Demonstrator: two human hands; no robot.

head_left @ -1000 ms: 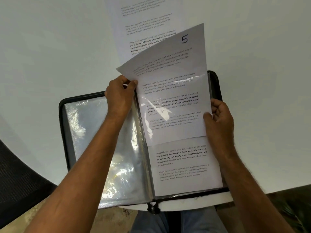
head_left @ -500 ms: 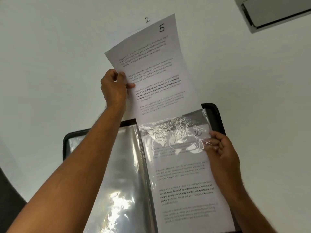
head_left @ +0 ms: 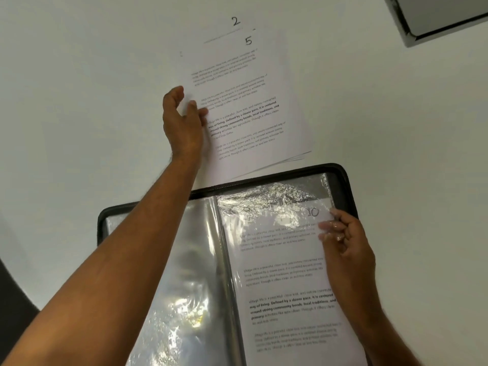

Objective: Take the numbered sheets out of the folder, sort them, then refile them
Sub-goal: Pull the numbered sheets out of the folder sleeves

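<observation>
A: Where's sheet 5 (head_left: pixel 245 101)?

B: On the stack in the upper middle of the frame, beyond the folder (head_left: pixel 348 186). The left hand (head_left: pixel 182 122) rests at its edge, fingers loosely spread, gripping nothing.

A: And the right hand (head_left: pixel 343 241)?

B: Its fingers pinch the sleeve's edge over sheet 10 (head_left: pixel 285 273).

A: Risk?

B: The stack looks fanned; a careless release could skew it, or the sleeve might crease sheet 10.
</observation>
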